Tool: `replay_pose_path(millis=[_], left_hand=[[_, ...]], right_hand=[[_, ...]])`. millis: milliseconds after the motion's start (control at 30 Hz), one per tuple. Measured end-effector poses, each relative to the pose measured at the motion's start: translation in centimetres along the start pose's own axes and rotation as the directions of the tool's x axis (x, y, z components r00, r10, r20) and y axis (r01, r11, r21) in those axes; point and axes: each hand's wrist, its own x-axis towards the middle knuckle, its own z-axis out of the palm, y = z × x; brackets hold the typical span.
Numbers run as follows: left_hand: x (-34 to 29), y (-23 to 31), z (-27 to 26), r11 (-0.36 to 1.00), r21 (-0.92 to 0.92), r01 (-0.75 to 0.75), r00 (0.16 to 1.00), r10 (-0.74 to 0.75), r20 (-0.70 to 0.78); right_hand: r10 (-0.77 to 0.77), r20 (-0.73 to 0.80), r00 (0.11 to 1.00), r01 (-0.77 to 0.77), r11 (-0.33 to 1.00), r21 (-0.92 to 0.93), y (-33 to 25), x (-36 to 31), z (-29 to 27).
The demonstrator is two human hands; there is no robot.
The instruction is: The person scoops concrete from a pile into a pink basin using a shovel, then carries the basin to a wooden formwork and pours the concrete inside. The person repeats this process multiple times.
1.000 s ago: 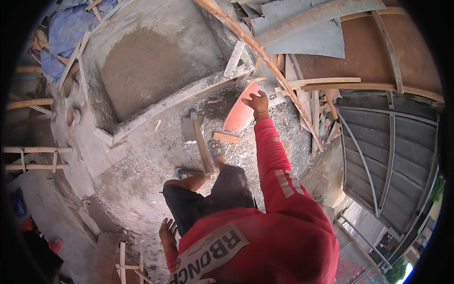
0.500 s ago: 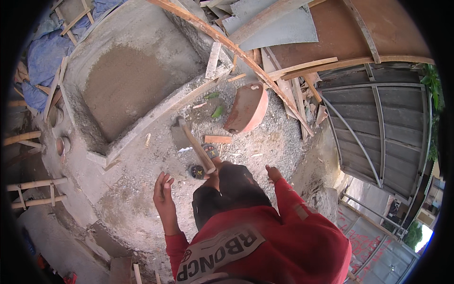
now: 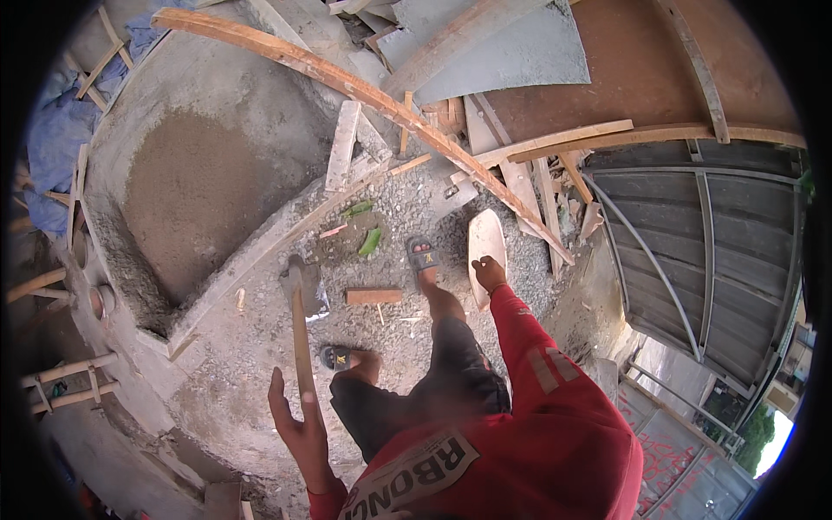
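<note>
My right hand (image 3: 490, 273) is closed on the rim of a pinkish basin (image 3: 489, 236), which stands tipped up, nearly edge-on to me. My left hand (image 3: 302, 433) has its fingers apart, and the wooden handle of a hoe (image 3: 301, 338) runs right beside its thumb. Whether the palm touches the handle is hard to see. The hoe's head rests on the gravel near the concrete edge.
A low-walled concrete pit (image 3: 260, 253) with grey-brown material inside lies ahead left. A long timber (image 3: 347, 82) slants across the front. A brown block (image 3: 373, 296) and a green leaf (image 3: 371, 241) lie on gravel. Corrugated sheeting (image 3: 659, 234) stands right.
My right hand has reached forward and taken hold of the basin, which has turned edge-on. My right foot has stepped forward. The hoe handle has swung toward my left hand.
</note>
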Motion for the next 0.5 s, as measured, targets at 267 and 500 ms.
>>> replay_pose_path(millis=[267, 500], left_hand=[[-1.5, 2.7, 0.5, 0.909, 0.277, 0.311, 0.950, -0.294, -0.103], [-2.4, 1.3, 5.2, 0.466, 0.717, 0.518, 0.855, -0.296, -0.426]], right_hand=[[-0.275, 0.220, 0.936, 0.311, 0.939, -0.148, -4.1, 18.6, 8.3], [-0.521, 0.220, 0.825, 0.558, 0.687, -0.465, -18.2, 31.1, 12.5]])
